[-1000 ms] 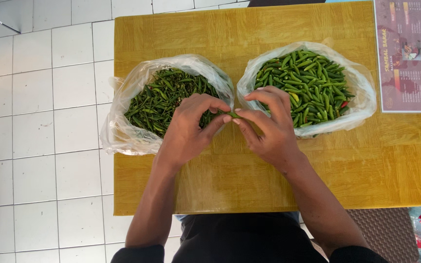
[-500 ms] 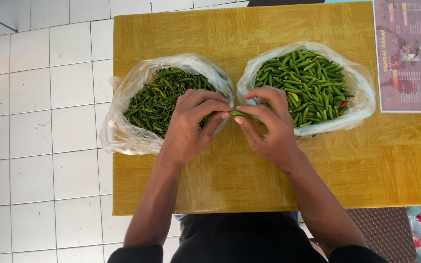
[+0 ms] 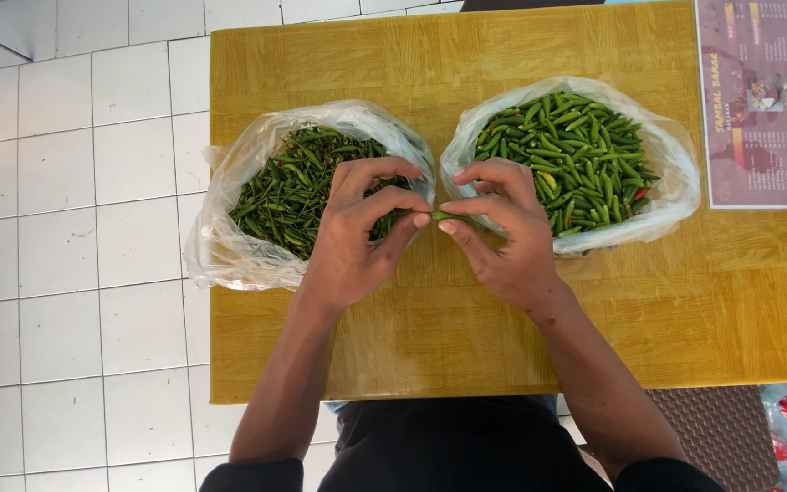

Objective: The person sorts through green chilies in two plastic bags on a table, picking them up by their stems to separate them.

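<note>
You've got a yellow wooden table (image 3: 503,346) with two clear plastic bags: darker stems on the left (image 3: 229,246), fresh green chilies on the right (image 3: 667,182). Both your left hand (image 3: 357,241) and right hand (image 3: 503,237) pinch one green chili (image 3: 442,217) between the bags.

- This looks like a small eatery or food stall, not a home kitchen.
- A laminated menu (image 3: 765,100) with food photos lies at the corner of the yellow wooden table (image 3: 521,328) (the sort left out for customers).
- Two clear plastic bags sit on the table, one (image 3: 257,196) full of thin dark green chillies, the other (image 3: 630,159) of plumper bright green ones, far more than a household needs.
- The floor (image 3: 75,228) is plain white tile, easy to mop.
</note>
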